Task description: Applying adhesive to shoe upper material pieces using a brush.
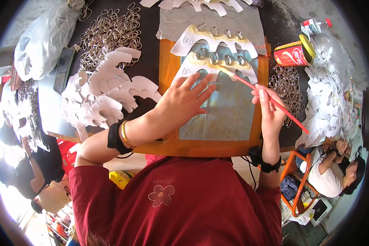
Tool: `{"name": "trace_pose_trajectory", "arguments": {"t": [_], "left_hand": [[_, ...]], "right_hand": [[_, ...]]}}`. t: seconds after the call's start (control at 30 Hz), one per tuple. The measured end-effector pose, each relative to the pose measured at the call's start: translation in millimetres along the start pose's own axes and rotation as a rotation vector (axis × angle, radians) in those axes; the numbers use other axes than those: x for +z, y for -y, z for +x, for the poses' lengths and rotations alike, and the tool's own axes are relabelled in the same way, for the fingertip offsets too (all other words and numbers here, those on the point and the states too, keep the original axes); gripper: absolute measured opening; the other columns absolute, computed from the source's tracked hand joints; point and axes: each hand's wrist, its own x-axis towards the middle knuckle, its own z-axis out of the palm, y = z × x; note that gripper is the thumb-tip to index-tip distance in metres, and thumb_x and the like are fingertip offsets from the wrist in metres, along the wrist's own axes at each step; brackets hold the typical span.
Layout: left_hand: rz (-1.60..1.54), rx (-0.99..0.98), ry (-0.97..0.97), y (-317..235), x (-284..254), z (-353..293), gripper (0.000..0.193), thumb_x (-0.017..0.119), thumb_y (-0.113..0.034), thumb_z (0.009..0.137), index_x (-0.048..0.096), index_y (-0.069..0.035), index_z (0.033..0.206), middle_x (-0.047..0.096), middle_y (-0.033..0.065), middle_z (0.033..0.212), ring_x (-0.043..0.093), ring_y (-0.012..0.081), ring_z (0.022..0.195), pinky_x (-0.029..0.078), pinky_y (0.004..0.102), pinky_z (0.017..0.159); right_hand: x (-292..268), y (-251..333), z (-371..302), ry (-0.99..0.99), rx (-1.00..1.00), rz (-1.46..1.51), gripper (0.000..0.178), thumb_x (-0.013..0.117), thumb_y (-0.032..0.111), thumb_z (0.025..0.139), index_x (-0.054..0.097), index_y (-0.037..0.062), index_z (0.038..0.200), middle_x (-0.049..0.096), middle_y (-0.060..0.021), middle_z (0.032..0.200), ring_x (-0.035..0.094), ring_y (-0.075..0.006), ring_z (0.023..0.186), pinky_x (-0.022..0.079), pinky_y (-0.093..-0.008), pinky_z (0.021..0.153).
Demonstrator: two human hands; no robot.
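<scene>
Head view. The left hand (188,92) is held palm down with fingers spread apart; nothing is gripped by it. Its fingertips are laid at the lower left part of the nearer white cut-out (187,70); how firmly it is pressed cannot be told. In the right hand (270,106), a red-handled brush (250,85) is pinched between thumb and curled fingers, its shaft slanted up to the left. The bristle end is placed at the middle of the nearer cut-out, by a yellowish coated band along its upper edge. Four metal rings (213,58) are set in a row along that band. The cut-out is positioned on a blue-grey sheet (217,123), framed in orange-brown.

Just beyond it, the farther cut-out (183,40) is seen, likewise bearing four rings and a yellowish band. To the left, loose white cut-outs (104,96) are piled, with a large heap of rings (110,30) behind them. To the right, a smaller ring heap (287,88) is noted below a red can (290,55) with a yellow lid, tilted on its side.
</scene>
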Motion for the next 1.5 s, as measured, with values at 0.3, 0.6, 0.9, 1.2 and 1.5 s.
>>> {"name": "trace_pose_trajectory", "arguments": {"t": [0.3, 0.6, 0.9, 1.2, 1.5], "left_hand": [[0.018, 0.006, 0.006, -1.9, 0.1, 0.8, 0.067, 0.070, -0.039, 0.075, 0.048, -0.011, 0.132, 0.044, 0.0053, 0.138, 0.045, 0.0240, 0.118, 0.044, 0.0356, 0.094], [0.029, 0.009, 0.004, -0.4, -0.9, 0.6, 0.067, 0.070, -0.040, 0.075, 0.049, -0.011, 0.131, 0.044, 0.0051, 0.138, 0.045, 0.0241, 0.119, 0.044, 0.0357, 0.094], [-0.089, 0.029, -0.113, -0.2, 18.0, -4.1, 0.056, 0.066, -0.034, 0.080, 0.052, -0.010, 0.128, 0.044, 0.0070, 0.138, 0.044, 0.0291, 0.122, 0.046, 0.0407, 0.095], [-0.288, -0.174, -0.299, 38.9, -67.4, -76.3, 0.027, 0.069, -0.011, 0.074, 0.064, -0.004, 0.100, 0.062, 0.0131, 0.104, 0.058, 0.0300, 0.102, 0.049, 0.0387, 0.086], [-0.129, -0.732, -0.293, 63.3, -78.9, -188.2, 0.025, 0.074, -0.007, 0.070, 0.061, -0.002, 0.090, 0.056, 0.0123, 0.095, 0.054, 0.0311, 0.093, 0.044, 0.0377, 0.082]], "right_hand": [[2.4, 3.5, -0.2, 0.031, -0.240, -0.188, 0.014, 0.060, -0.002, 0.088, 0.066, -0.0036, 0.101, 0.067, -0.0115, 0.086, 0.063, -0.0144, 0.071, 0.052, -0.0257, 0.064], [0.0, 20.7, -5.1, 0.209, -0.336, -0.344, 0.014, 0.061, -0.002, 0.086, 0.065, -0.0025, 0.100, 0.064, -0.0120, 0.089, 0.063, -0.0194, 0.075, 0.050, -0.0275, 0.064], [-36.9, -24.5, 2.6, -0.096, 0.468, 1.006, 0.027, 0.053, 0.014, 0.096, 0.057, -0.0038, 0.117, 0.060, -0.0090, 0.093, 0.055, -0.0110, 0.079, 0.050, -0.0254, 0.072], [-54.8, 0.4, 6.7, 0.063, 0.443, 1.319, 0.026, 0.047, 0.011, 0.099, 0.051, -0.0059, 0.117, 0.052, -0.0088, 0.093, 0.050, -0.0129, 0.079, 0.049, -0.0238, 0.071], [-61.4, 11.4, -5.6, 0.131, 0.438, 1.446, 0.025, 0.047, 0.011, 0.099, 0.051, -0.0058, 0.116, 0.051, -0.0102, 0.095, 0.050, -0.0139, 0.080, 0.047, -0.0259, 0.071]]}}
